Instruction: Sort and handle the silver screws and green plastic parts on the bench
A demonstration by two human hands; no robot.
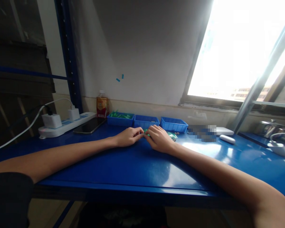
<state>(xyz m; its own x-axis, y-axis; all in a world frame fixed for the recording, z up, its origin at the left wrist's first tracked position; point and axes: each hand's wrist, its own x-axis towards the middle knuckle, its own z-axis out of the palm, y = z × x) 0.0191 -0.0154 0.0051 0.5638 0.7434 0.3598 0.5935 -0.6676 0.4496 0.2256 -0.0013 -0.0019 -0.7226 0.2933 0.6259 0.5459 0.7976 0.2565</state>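
Over the middle of the blue table, my left hand (129,136) and my right hand (160,138) meet at the fingertips. Both are closed in a pinch around a small green piece (145,131), mostly covered by the fingers; its exact kind cannot be made out. Just beyond my right hand lies a clear plastic packet (173,136) with green bits showing, partly hidden by the hand. Behind the hands, against the wall, stand a blue bin (120,121) heaped with green pieces, a middle blue bin (146,122) and a right blue bin (174,125).
On the left lie a white power strip (66,126) with plugged chargers and a dark phone (90,125). A drink bottle (102,104) stands by the bins. Rightward are a white case (227,139), a blurred-out patch and a metal pot (272,128). The table's front edge (123,187) runs below my arms.
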